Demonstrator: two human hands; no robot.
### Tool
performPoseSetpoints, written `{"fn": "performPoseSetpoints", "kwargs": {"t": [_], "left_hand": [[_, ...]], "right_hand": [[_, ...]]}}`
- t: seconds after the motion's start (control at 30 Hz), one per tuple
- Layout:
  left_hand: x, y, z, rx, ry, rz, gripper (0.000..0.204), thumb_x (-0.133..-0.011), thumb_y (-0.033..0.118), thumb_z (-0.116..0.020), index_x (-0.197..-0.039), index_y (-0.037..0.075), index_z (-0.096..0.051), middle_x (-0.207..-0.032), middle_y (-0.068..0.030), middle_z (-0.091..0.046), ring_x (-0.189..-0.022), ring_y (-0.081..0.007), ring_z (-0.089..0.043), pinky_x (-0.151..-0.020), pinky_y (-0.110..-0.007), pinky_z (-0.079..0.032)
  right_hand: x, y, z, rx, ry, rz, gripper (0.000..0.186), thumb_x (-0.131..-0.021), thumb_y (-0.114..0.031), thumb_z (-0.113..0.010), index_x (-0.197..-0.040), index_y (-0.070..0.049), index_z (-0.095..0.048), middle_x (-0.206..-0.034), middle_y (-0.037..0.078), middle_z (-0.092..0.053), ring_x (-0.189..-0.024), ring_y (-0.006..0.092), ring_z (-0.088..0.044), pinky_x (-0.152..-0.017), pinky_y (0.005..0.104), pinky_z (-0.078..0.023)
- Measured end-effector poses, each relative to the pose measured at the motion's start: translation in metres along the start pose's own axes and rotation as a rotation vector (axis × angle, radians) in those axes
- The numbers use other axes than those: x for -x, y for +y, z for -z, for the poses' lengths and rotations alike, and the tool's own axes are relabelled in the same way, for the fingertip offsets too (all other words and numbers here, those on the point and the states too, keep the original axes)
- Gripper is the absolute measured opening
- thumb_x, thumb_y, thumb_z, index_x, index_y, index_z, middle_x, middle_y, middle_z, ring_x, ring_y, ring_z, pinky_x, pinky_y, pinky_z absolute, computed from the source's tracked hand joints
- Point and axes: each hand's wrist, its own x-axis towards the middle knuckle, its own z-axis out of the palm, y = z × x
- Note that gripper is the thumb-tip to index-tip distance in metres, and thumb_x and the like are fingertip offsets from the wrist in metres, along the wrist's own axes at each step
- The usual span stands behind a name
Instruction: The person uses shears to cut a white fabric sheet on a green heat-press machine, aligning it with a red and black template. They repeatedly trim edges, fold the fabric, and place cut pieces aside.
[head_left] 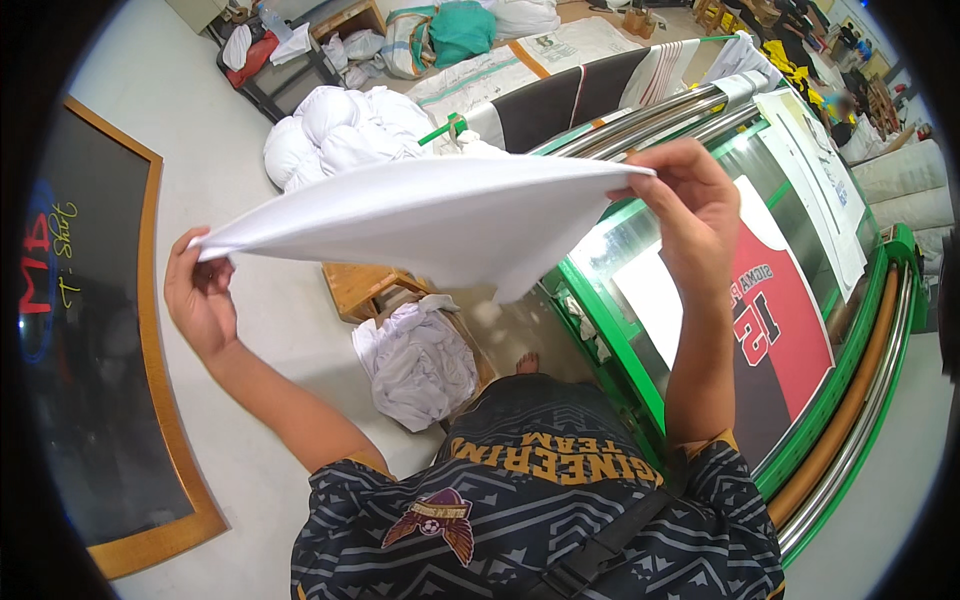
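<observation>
A white fabric piece (430, 215) is stretched in the air between my two raised hands, its lower part hanging loose and slightly blurred. My left hand (205, 300) pinches its left corner. At the opposite corner, my right hand (690, 200) grips the edge between thumb and fingers, above the machine's side. Below the cloth, a heap of crumpled white fabric (415, 365) lies on a wooden stool or crate near my legs. To the right, a red, black and white printed jersey panel (775, 320) lies on the green-framed machine (640, 345).
Metal rollers (640, 120) and a brown roller (840, 400) run along the machine. White bundles (345, 130) are piled beyond the cloth. A framed black board (110, 330) hangs on the left wall. Sacks (465, 35) lie at the back; a person (840, 110) is far right.
</observation>
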Motion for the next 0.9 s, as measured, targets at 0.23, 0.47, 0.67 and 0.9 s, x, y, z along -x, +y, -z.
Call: {"fn": "performPoseSetpoints", "kwargs": {"t": [0.23,0.47,0.67,0.9], "left_hand": [[0.062,-0.020,0.066,-0.200,-0.483,0.319,0.025,-0.099,0.015,-0.068,-0.092,-0.008,-0.072,-0.066,-0.0118,-0.067,-0.045,-0.0207,-0.061,-0.043,-0.035,-0.049],[0.071,-0.027,0.044,0.052,-0.582,0.215,0.025,-0.101,0.011,-0.071,-0.080,-0.003,-0.066,-0.057,-0.0095,-0.061,-0.042,-0.0181,-0.057,-0.039,-0.030,-0.043],[0.080,-0.018,0.016,-0.077,-0.329,0.207,0.035,-0.098,0.024,-0.086,-0.082,0.001,-0.066,-0.064,-0.0093,-0.064,-0.041,-0.0134,-0.056,-0.040,-0.026,-0.044],[0.064,-0.025,0.005,-0.085,-0.948,0.253,0.020,-0.085,-0.005,-0.087,-0.099,-0.009,-0.073,-0.086,-0.0225,-0.079,-0.078,-0.0319,-0.082,-0.074,-0.039,-0.069]], "right_hand": [[0.066,-0.008,0.033,0.239,-0.623,-0.332,0.006,-0.097,-0.001,-0.078,-0.094,0.003,-0.078,-0.091,0.015,-0.080,-0.085,0.0222,-0.078,-0.078,0.0330,-0.060],[0.100,-0.026,0.051,0.046,-0.176,-0.454,0.006,-0.088,0.003,-0.079,-0.091,0.006,-0.076,-0.091,0.019,-0.079,-0.083,0.0245,-0.077,-0.075,0.0345,-0.060],[0.101,-0.054,0.032,0.275,0.037,-0.239,0.008,-0.088,0.003,-0.074,-0.083,0.009,-0.073,-0.081,0.024,-0.075,-0.067,0.0301,-0.073,-0.064,0.0367,-0.058],[0.147,-0.063,0.091,-0.029,-0.101,-0.097,0.018,-0.086,-0.007,-0.079,-0.080,0.009,-0.072,-0.079,0.025,-0.075,-0.066,0.0325,-0.075,-0.060,0.0383,-0.061]]}}
